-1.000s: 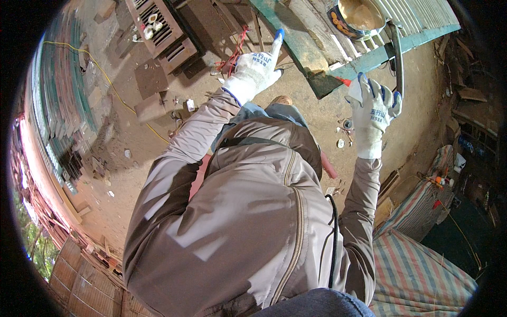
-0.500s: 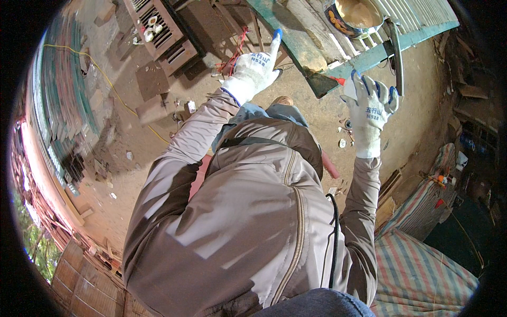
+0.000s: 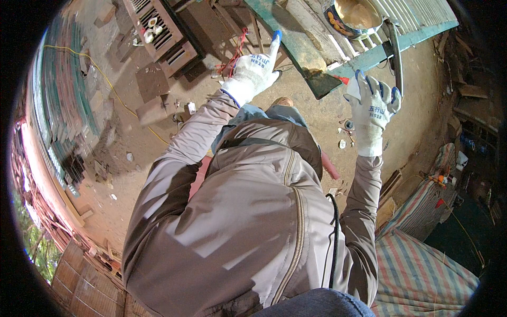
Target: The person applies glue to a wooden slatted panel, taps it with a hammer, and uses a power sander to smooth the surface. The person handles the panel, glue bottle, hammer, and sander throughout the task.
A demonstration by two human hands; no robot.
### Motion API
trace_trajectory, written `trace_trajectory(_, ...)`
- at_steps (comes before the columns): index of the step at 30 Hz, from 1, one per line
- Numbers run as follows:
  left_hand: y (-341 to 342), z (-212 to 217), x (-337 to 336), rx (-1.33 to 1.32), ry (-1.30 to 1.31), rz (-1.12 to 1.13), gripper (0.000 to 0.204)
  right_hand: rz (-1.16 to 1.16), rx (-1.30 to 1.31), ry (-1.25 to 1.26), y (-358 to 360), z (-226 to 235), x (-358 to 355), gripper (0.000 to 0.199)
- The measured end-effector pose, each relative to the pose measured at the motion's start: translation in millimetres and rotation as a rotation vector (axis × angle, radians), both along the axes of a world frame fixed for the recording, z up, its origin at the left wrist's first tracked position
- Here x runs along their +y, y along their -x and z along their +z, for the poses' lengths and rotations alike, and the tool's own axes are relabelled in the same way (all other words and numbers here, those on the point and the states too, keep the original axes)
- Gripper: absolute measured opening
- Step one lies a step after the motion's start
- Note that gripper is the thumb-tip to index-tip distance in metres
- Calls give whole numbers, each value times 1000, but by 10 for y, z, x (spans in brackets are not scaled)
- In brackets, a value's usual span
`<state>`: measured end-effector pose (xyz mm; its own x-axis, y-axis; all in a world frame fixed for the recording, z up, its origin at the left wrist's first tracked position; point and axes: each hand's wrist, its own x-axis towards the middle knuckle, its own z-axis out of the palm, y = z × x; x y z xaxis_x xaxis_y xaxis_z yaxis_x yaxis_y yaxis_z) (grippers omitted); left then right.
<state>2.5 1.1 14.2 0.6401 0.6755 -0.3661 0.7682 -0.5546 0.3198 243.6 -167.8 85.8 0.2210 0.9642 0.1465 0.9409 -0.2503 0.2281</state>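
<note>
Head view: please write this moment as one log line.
left hand: index finger by green frame | right hand: near green frame, grip unclear | tin: on green frame

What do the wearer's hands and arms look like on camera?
The left hand and right hand wear white knit gloves with blue fingertips and dark blue printing on the backs. Both arms have long, smooth grey-brown sleeves.
</note>
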Motion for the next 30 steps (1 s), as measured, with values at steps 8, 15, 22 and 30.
trace_trajectory(8,12,-35,-16,-27,-24,3,110,-36,-42,29,-35,3,19,65)
trace_trajectory(15,14,-51,-11,-26,-36,-9,111,-36,-36,28,-103,-17,39,64)
trace_trajectory(22,28,-126,-13,-28,-50,-35,112,17,-36,-59,-102,30,90,53)
trace_trajectory(30,34,-139,-23,-40,-73,-42,113,38,-27,-65,-99,69,121,48)
